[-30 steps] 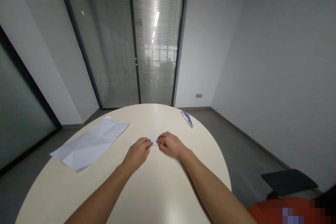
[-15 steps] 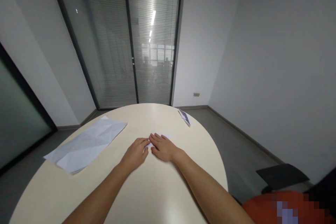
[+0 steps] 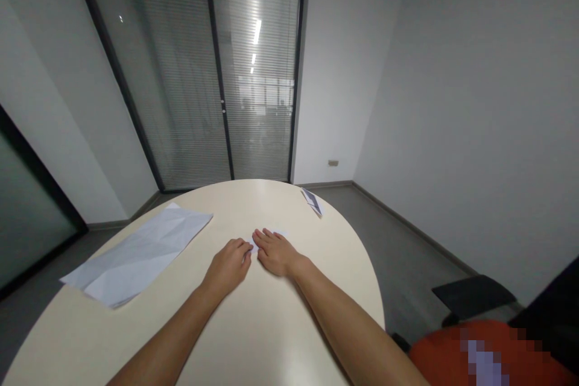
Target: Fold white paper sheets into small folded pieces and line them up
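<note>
A small piece of white paper (image 3: 254, 247) lies near the middle of the table, mostly covered by my hands. At its left end, my left hand (image 3: 227, 266) is closed, thumb and fingers pinching the paper's edge. My right hand (image 3: 277, 254) lies flat over the rest of it, palm down with fingers stretched out and pressing it to the tabletop. A strip of the paper shows between the two hands, and a sliver shows beyond the right fingers. How the paper is folded underneath cannot be made out.
Creased white sheets (image 3: 145, 253) lie on the left of the round cream table (image 3: 244, 332). A folded paper piece (image 3: 312, 202) rests near the far right edge. An orange chair (image 3: 434, 350) with a black armrest (image 3: 473, 298) stands at the lower right.
The view has turned slightly to the right. The gap between my hands has widened a little, showing more paper between them. My right hand stays flat on the paper.
</note>
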Motion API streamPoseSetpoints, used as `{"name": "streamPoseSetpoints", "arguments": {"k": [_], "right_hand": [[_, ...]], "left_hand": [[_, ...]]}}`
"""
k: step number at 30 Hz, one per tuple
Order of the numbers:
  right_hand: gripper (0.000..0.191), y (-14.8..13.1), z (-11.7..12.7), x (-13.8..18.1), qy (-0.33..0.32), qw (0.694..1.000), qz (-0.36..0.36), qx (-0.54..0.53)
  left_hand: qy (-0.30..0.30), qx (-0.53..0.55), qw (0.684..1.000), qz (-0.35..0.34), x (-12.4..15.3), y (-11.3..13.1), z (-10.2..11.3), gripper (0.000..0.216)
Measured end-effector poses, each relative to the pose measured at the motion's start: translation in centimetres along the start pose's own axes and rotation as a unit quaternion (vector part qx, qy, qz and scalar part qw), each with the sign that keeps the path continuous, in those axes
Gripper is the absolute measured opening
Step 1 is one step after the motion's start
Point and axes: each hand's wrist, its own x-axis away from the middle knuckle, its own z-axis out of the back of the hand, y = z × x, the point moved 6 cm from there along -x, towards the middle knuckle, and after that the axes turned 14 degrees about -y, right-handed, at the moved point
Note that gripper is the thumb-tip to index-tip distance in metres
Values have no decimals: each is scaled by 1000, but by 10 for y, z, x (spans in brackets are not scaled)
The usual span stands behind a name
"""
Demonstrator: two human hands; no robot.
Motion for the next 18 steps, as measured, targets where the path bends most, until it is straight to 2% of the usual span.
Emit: {"name": "streamPoseSetpoints", "arguments": {"k": [9, 12, 15, 18], "right_hand": [[52, 4, 10, 2, 51, 999, 2, 1], [52, 4, 11, 4, 48, 999, -10, -3], [52, 3, 11, 7, 41, 999, -21, -3], [55, 0, 8, 7, 22, 999, -21, -10]], "left_hand": [[1, -68, 997, 32, 3, 4, 8, 25], [26, -29, 999, 15, 2, 4, 6, 26], [51, 26, 998, -13, 1, 3, 1, 35], [17, 41, 999, -4, -2, -1, -12, 46]]}}
